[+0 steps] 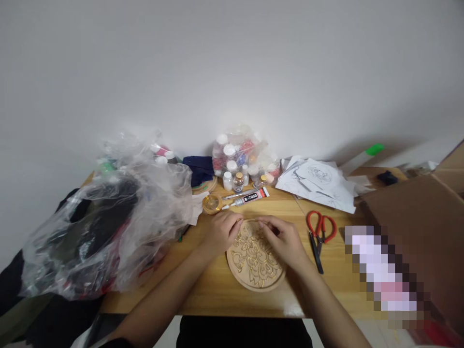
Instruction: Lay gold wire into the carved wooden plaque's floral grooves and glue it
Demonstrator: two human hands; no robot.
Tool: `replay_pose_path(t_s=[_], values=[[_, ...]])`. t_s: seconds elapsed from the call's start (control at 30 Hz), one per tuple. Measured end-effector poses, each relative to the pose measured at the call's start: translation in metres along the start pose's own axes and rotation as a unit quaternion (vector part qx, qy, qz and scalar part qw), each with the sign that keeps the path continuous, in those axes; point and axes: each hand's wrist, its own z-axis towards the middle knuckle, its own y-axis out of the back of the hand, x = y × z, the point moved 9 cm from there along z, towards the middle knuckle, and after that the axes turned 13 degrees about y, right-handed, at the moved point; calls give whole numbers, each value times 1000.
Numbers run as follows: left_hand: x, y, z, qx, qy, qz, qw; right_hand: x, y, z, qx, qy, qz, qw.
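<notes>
A round wooden plaque (255, 286) lies on the table in front of me, its face covered with raised gold wire outlines of flowers and leaves. My left hand (224, 233) is over the plaque's far left rim, thumb and fingers closed together. Across from it, my right hand (284, 239) is at the far right side in a pinch, fingertips near the top rim. Both sets of fingertips are close together with a small gap between them. Whatever they pinch is too small to make out. Beyond the left hand sits a spool of gold wire (212, 204).
A B-7000 glue tube (250, 197) and small bottles (238, 181) stand behind the plaque. Red-handled scissors (321, 227) and black tweezers (316, 253) lie right. Plastic bags (152, 193) crowd the left; sketched papers (319, 181) and a cardboard box (409, 217) are on the right.
</notes>
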Motion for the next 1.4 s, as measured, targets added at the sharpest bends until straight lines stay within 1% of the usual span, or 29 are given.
replay_pose_path(t_s=[0.13, 0.3, 0.4, 0.5, 0.63, 0.77, 1.0, 1.17, 1.3, 1.4], values=[[-1, 0, 1, 8, 1, -2, 1000, -7, 4, 0, -13, -18, -4, 1000], [0, -1, 1, 11, 4, -3, 1000, -14, 3, -1, -12, -38, -12, 999], [1, -1, 2, 13, 11, -5, 1000, -20, 4, 0, -1, -47, -23, 999], [3, -4, 2, 26, 20, -7, 999, -23, 5, 0, 18, -52, -34, 998], [7, -10, 1, 47, 28, -7, 998, -20, 7, 0, 42, -53, -57, 996], [11, -14, 2, 59, 37, -10, 998, -17, 12, 0, 48, -57, -73, 995], [17, -14, 3, 60, 61, -23, 996, -30, 26, -2, 24, -88, -95, 991], [17, -13, 3, 60, 69, -34, 995, -39, 39, -4, -7, -117, -141, 983], [17, -13, 3, 61, 70, -37, 995, -40, 47, -4, -22, -138, -189, 972], [18, -14, 2, 59, 71, -34, 995, -38, 49, -3, -17, -137, -221, 965]])
